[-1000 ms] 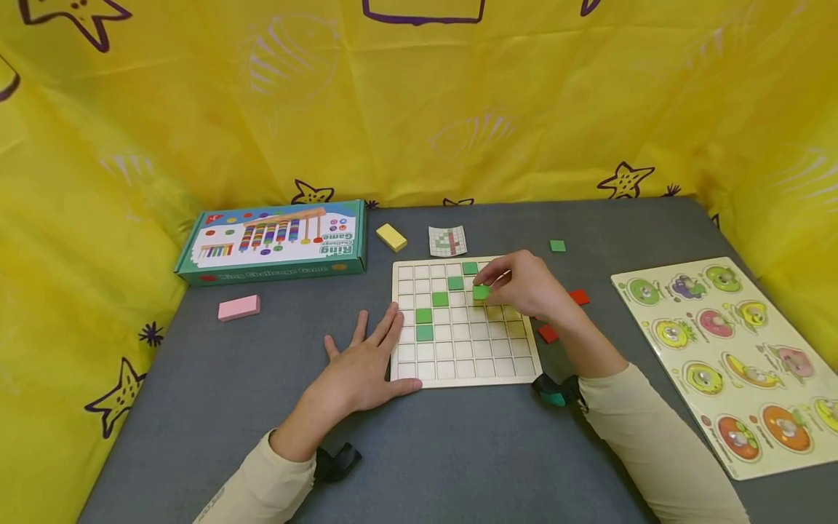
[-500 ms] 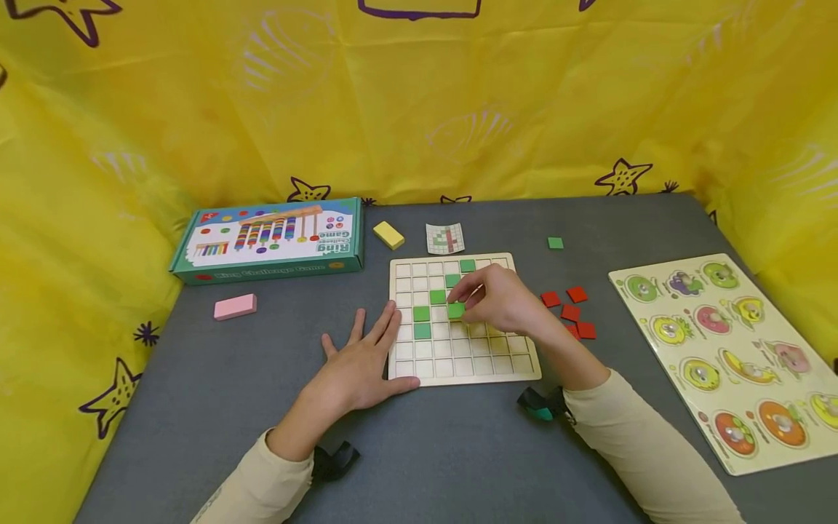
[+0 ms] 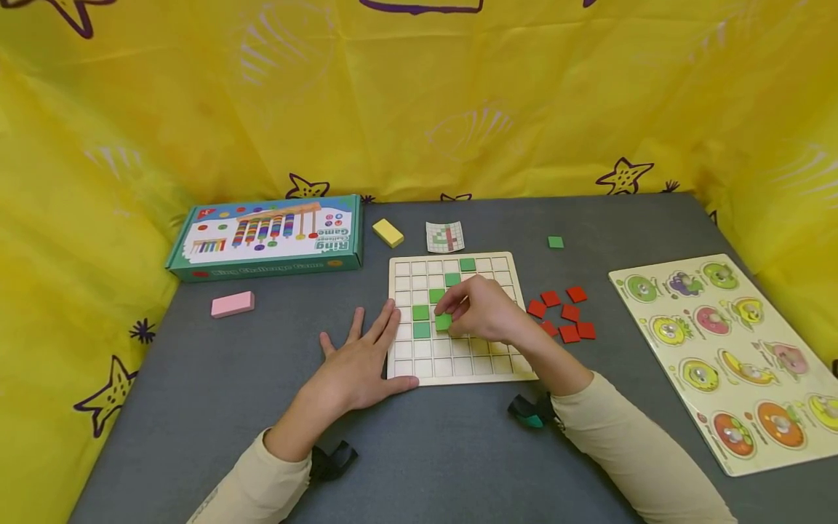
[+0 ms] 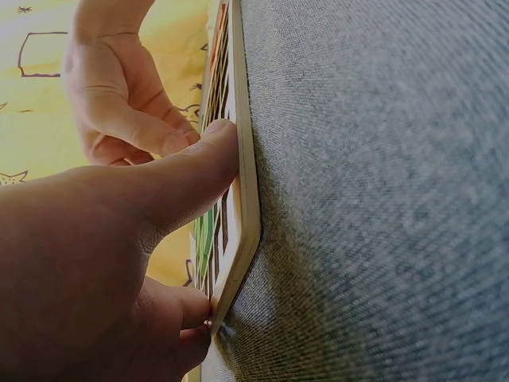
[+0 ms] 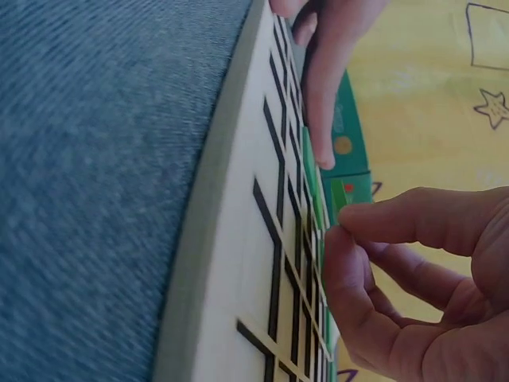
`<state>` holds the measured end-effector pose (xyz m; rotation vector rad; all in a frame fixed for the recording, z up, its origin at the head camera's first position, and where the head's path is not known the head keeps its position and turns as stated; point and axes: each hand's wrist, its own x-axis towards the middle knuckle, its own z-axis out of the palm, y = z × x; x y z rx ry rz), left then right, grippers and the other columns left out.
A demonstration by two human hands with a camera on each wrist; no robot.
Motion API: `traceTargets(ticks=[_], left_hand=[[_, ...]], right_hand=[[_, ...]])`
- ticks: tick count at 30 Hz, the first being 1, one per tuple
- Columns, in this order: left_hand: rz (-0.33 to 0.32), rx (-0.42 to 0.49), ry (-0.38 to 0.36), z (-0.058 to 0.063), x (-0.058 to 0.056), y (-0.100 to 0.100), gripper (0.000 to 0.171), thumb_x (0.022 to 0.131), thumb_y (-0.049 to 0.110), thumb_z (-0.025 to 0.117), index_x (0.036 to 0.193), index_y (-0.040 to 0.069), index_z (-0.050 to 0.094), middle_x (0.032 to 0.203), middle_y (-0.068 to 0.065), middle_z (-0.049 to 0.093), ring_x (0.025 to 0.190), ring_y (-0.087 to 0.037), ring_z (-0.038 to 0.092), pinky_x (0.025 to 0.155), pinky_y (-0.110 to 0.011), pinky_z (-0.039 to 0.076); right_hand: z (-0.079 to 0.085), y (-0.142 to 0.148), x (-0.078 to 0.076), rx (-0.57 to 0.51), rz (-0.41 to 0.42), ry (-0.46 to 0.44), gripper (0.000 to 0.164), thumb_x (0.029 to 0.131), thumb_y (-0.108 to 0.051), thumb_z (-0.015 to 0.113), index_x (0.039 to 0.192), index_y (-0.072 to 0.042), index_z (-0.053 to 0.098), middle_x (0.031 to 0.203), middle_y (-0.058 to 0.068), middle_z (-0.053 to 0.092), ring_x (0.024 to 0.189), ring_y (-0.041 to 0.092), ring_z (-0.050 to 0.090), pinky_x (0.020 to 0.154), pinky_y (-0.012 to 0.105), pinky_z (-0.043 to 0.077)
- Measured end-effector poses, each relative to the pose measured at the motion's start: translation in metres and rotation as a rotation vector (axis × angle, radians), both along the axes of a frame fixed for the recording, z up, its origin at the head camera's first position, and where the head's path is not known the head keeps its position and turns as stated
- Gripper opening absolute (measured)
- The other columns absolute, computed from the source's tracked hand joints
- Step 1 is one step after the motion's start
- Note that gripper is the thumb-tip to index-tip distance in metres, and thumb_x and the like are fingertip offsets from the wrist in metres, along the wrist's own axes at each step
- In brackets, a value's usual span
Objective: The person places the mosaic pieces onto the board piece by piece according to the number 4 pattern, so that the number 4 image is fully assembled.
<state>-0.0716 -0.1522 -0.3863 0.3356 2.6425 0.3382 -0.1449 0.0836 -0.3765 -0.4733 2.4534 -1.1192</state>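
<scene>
A pale wooden grid board (image 3: 461, 370) lies on the grey table, with several green square tiles (image 3: 420, 313) set in its cells in a stepped diagonal line. My right hand (image 3: 481, 309) pinches another green tile (image 3: 443, 322) between thumb and fingertips, close over the board just right of the lowest tiles in the line. In the right wrist view that tile (image 5: 339, 195) stands out past the fingertips. My left hand (image 3: 360, 364) is spread flat, fingertips at the board's left edge and thumb on its near left corner; the thumb (image 4: 183, 171) shows on the rim in the left wrist view.
Several red tiles (image 3: 570, 313) lie right of the board, and one green tile (image 3: 555, 241) lies farther back. A small pattern card (image 3: 444, 237), a yellow block (image 3: 388, 233), a pink block (image 3: 233, 304) and a game box (image 3: 265, 236) stand around. A fruit puzzle board (image 3: 740, 356) is at right.
My right hand has carried the green tile left and nearer to me across the board, from the upper right cells to beside the lower tiles. The left hand stays in place.
</scene>
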Motion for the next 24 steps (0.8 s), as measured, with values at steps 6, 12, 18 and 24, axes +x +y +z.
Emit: traceTargets(ticks=[6,12,18,24], left_hand=[[-0.004,-0.003,0.001,0.0000,0.0002,-0.0004,0.112,0.088,0.075,0.065,0.169,0.024,0.006,0.176,0.008,-0.007,0.161,-0.044,-0.002,0.105,-0.092,0.005],[0.000,0.000,0.001,-0.0001,0.0001,-0.0007,0.112,0.089,0.074,0.065,0.169,0.024,0.006,0.176,0.008,-0.008,0.161,-0.044,-0.002,0.105,-0.091,0.004],[0.002,0.001,-0.001,0.0004,0.0004,-0.0009,0.112,0.089,0.074,0.065,0.169,0.023,0.006,0.176,0.008,-0.007,0.161,-0.045,-0.002,0.104,-0.092,0.004],[0.003,0.004,-0.002,0.0006,0.0007,-0.0011,0.112,0.089,0.074,0.066,0.169,0.023,0.007,0.176,0.007,-0.006,0.161,-0.045,-0.001,0.104,-0.092,0.005]], right_hand=[[-0.0031,-0.0033,0.0018,0.019,0.017,0.008,0.029,0.073,0.006,0.079,0.098,-0.010,0.082,0.088,0.005,0.076,0.079,0.014,0.066,0.072,0.029,0.055],[-0.0036,-0.0064,0.0028,0.040,0.014,-0.001,0.032,0.072,0.007,0.078,0.098,-0.011,0.082,0.089,0.003,0.075,0.079,0.014,0.066,0.073,0.028,0.054],[-0.0041,-0.0089,0.0039,0.052,0.005,-0.012,0.030,0.073,0.007,0.081,0.098,-0.010,0.081,0.089,0.003,0.075,0.080,0.014,0.065,0.073,0.028,0.055],[-0.0046,-0.0100,0.0045,0.060,0.006,-0.008,0.029,0.073,0.007,0.081,0.097,-0.010,0.082,0.087,0.003,0.074,0.079,0.014,0.065,0.073,0.028,0.055]])
